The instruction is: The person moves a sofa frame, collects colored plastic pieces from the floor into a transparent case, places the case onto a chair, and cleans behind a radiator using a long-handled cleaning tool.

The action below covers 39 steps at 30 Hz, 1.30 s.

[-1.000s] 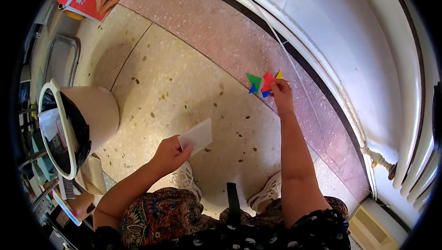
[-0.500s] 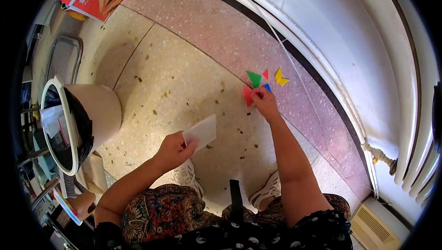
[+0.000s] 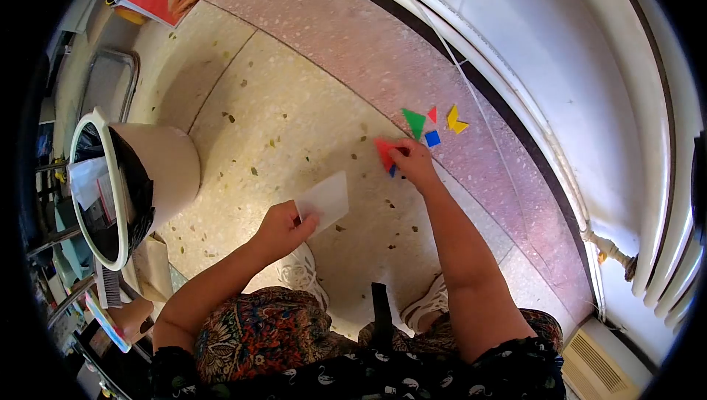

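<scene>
The right hand point(image 3: 412, 164) has its fingertips closed on a large red triangle point(image 3: 382, 150) at the middle of the scene; a partly hidden blue piece point(image 3: 392, 172) shows just nearer. To the left and nearer, the left hand point(image 3: 283, 231) has thumb and fingers clamped on a translucent white plastic sheet point(image 3: 328, 197). Just beyond the right hand lie a green triangle point(image 3: 414, 122) and blue square point(image 3: 432, 138); farther right, a small red triangle point(image 3: 432, 114) and yellow pieces point(image 3: 457, 120). A bag-lined bin point(image 3: 171, 164) stands left on the terrazzo floor point(image 3: 294, 105).
</scene>
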### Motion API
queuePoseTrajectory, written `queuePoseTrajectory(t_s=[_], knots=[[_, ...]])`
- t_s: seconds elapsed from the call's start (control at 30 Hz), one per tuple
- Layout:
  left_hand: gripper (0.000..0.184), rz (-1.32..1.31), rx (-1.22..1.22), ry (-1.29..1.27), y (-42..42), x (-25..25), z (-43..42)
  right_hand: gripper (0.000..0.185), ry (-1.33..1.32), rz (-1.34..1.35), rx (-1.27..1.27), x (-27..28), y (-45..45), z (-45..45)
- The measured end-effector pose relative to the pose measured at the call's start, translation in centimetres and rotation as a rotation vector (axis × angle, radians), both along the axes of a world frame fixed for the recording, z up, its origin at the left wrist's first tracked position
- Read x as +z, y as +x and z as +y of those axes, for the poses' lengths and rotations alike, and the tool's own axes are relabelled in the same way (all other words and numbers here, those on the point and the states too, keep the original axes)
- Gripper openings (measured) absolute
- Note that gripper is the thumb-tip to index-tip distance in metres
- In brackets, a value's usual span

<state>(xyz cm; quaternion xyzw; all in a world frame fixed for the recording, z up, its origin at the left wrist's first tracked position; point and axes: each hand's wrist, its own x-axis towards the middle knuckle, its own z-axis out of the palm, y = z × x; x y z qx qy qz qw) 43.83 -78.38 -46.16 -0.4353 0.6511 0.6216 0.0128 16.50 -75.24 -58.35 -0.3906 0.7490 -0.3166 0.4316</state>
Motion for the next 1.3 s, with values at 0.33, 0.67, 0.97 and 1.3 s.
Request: queuePoseTrajectory(t_s=[0.33, 0.67, 0.97, 1.3], knots=[[0.02, 0.034, 0.261, 0.253, 1.5, -2.9, 0.3, 0.045, -0.079, 0.685, -0.079, -0.5, -3.7, -3.1], [0.022, -0.083, 0.223, 0.269, 1.7, -2.9, 0.3, 0.032, 0.037, 0.448, 0.054, -0.4, -3.6, -3.4], [0.021, 0.002, 0.29, 0.256, 1.7, -3.2, 0.8, 0.024, -0.111, 0.279, 0.203, 1.1, 2.4, -1.0], [0.022, -0.023, 0.233, 0.23, 1.6, -3.1, 0.8, 0.038, -0.001, 0.436, 0.224, 1.8, 3.9, -1.1]])
